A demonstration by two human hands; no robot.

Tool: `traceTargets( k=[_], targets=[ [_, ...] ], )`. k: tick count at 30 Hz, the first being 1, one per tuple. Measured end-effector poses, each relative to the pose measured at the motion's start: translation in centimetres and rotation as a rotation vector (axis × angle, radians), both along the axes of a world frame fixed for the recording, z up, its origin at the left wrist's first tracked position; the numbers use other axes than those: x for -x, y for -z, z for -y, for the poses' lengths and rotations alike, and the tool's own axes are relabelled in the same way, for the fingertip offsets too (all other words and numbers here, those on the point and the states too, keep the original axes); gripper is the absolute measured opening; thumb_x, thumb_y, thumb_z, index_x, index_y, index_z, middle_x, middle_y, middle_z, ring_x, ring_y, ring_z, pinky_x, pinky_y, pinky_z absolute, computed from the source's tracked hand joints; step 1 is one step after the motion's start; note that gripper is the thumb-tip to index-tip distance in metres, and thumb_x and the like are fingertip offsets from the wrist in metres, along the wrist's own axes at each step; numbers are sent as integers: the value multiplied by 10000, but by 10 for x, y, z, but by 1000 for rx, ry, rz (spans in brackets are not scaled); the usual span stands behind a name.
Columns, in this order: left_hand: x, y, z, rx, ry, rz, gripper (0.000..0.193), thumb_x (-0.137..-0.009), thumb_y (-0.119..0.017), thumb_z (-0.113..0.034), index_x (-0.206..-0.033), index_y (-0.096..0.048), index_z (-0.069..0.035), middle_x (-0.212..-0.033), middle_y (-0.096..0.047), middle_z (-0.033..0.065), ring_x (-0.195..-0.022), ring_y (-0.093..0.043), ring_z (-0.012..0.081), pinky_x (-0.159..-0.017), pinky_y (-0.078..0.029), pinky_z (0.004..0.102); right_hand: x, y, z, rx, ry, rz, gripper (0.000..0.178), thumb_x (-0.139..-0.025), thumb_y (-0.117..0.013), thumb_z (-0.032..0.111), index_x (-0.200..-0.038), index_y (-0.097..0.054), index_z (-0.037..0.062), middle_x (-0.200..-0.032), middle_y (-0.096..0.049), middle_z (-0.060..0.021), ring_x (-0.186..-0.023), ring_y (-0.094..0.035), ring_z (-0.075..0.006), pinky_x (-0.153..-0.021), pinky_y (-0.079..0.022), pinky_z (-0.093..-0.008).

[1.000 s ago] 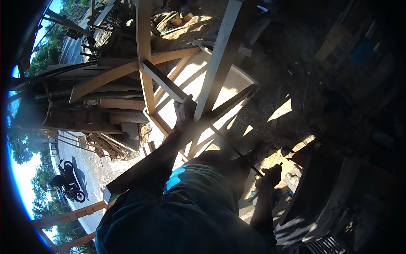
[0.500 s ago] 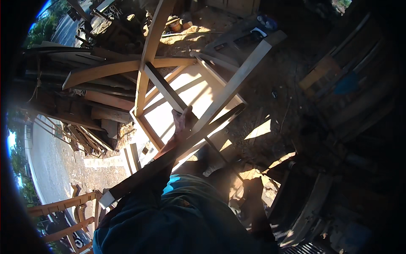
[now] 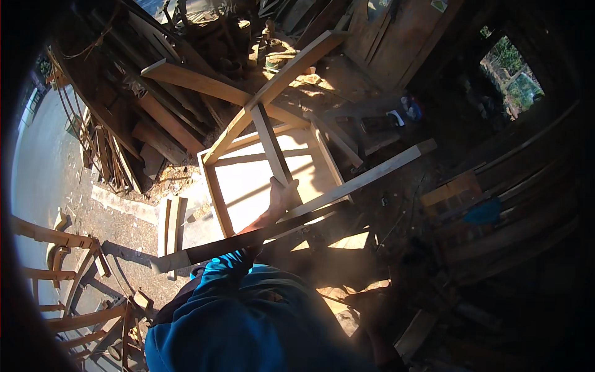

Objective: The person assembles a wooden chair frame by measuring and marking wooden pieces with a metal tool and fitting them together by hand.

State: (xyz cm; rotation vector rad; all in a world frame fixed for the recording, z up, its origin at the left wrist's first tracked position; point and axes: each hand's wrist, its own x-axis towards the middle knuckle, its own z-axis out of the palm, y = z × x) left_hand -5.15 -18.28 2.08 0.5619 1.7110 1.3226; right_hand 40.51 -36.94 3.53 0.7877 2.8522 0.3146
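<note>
The work centres on a crossed frame of light-brown wooden bars (image 3: 297,67), seen over the shallow rectangular pale wooden tray (image 3: 215,197), which serves as the reference here. The bare left hand (image 3: 282,199) grasps a square-edged wooden rail (image 3: 273,146) over the middle of the tray. Along the tray's near side, 2 more bars meet at an angle: a long pale squared bar (image 3: 372,177), reaching out to the right, and a long dark-shaded bar (image 3: 217,247), reaching out to the left. The right hand (image 3: 367,305) is in deep shade, below and right of the tray; I cannot tell whether it grips anything. To handle this well, I'd judge, keep the left grip firm close to the near bars, support their long ends against twisting, and keep all 5 fingers clear where bars could pinch
</note>
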Motion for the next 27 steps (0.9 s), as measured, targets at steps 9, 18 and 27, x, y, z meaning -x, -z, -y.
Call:
traceTargets(
  k=[9, 18, 27],
  targets=[
    [30, 16, 44, -88, -67, 260, 515, -889, -618, -400, -1151, -446, 9, -890, -576, 136, -777, -617, 215, -639, -518, 334, 4, 4, -35, 444, 789, -603, 187, -953, -496, 143, -1017, -615, 13, -963, -640, -147, -914, -613, -291, -820, -480, -395],
    [38, 55, 166, -46, 86, -555, 427, -870, -603, -211, -1213, -468, 3, -934, -588, 122, -906, -611, 210, -754, -482, 297, 56, 2, -161, 1108, 1252, -1689, 235, -941, -542, 228, -1040, -631, 34, -744, -594, -5, -494, -430, -46, -446, -323, -206],
    [-45, 92, 157, 168, -79, -1070, 580, -707, -669, -148, -1251, -490, -52, -1112, -547, 233, -1052, -529, 394, -909, -435, 445, 70, 60, -300, 1271, 1102, -1514, 220, -880, -622, 222, -1029, -642, 62, -742, -591, 3, -589, -519, -41, -485, -357, -202]
  ],
)
